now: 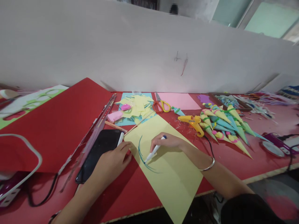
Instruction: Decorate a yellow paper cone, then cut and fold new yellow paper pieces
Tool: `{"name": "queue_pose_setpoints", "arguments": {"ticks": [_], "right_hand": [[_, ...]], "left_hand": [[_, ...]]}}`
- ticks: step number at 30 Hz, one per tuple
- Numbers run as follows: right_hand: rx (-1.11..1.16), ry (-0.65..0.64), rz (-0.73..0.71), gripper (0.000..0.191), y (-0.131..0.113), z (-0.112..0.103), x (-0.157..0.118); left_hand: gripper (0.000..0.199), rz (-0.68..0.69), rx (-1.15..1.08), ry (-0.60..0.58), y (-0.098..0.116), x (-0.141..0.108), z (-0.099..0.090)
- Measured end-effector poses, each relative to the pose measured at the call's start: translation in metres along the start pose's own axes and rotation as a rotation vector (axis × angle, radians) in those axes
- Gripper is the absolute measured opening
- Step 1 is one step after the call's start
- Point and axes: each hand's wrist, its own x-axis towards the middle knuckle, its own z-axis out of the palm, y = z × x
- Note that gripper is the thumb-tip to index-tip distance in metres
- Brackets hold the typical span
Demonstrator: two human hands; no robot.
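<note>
My right hand is closed on a white marker, its tip touching a large yellow paper sheet. Curved dark blue-green lines run over the sheet's left part, up to the marker tip. My left hand rests by the sheet's left edge, fingers bent; it is unclear whether they press on anything. Close to its fingertips is a white pen-like piece, lying beside a black phone that is partly covered by the hand.
Behind the sheet lie paper scraps, scissors and pink paper. A yellow glue gun and several paper cones are at the right. Red board and a white cable occupy the left.
</note>
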Motion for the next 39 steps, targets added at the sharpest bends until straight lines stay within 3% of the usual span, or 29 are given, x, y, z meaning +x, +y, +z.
{"name": "queue_pose_setpoints", "arguments": {"ticks": [4, 7, 10, 14, 18, 23, 25, 28, 32, 39], "right_hand": [[0.094, 0.14, -0.105, 0.037, 0.007, 0.001, 0.005], [0.152, 0.263, -0.17, 0.041, 0.007, 0.0, 0.007], [0.127, 0.369, -0.191, 0.031, 0.001, 0.001, 0.003], [0.02, 0.449, -0.178, 0.021, -0.007, 0.005, -0.011], [-0.245, 0.516, -0.112, 0.015, -0.014, 0.019, -0.037], [-0.693, 0.514, -0.062, 0.016, -0.007, 0.052, -0.072], [-0.798, 0.475, 0.004, 0.03, 0.003, 0.062, -0.08], [-0.897, 0.455, 0.072, 0.032, 0.016, 0.068, -0.089], [-0.812, 0.408, 0.035, 0.027, 0.02, 0.061, -0.096], [-0.525, 0.305, -0.071, 0.015, 0.012, 0.048, -0.098]], "left_hand": [[0.038, 0.007, 0.036, -0.039, 0.003, -0.001, -0.004], [0.042, 0.055, 0.182, -0.114, 0.009, -0.007, -0.006], [0.057, 0.119, 0.361, -0.177, 0.018, -0.014, -0.008], [0.056, 0.103, 0.375, -0.214, 0.03, -0.019, -0.009], [0.049, 0.092, 0.319, -0.251, 0.041, -0.024, -0.007], [0.046, 0.11, 0.192, -0.257, 0.045, -0.035, -0.012], [0.043, 0.098, 0.103, -0.268, 0.042, -0.035, -0.019], [0.039, 0.036, 0.051, -0.274, 0.034, -0.029, -0.03], [0.035, 0.02, 0.047, -0.217, 0.024, -0.018, -0.033], [0.05, 0.224, 0.072, -0.093, 0.01, -0.014, -0.019]]}}
